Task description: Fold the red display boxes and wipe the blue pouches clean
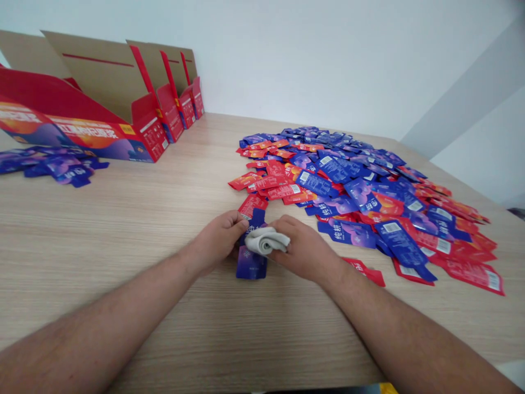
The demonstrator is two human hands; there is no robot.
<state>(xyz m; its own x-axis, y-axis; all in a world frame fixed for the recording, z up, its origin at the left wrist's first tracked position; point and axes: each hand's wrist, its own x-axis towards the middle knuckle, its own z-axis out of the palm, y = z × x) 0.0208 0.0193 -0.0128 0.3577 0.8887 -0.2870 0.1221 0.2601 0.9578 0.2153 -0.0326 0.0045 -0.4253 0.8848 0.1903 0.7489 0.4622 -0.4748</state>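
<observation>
My left hand (220, 239) is closed on the upper edge of a blue sachet (251, 264) that lies on the wooden table (123, 230). My right hand (302, 247) is closed around a folded grey cloth (266, 239), which rests on top of that sachet. A red sachet (252, 204) lies just beyond my left fingers. To the right spreads a large heap of blue and red sachets (361, 191).
Several open red cardboard boxes (123, 117) stand in a row at the back left. A small pile of blue sachets (53, 164) lies in front of them. A white wall runs behind the table. A yellow thing peeks out below the near table edge (388, 388).
</observation>
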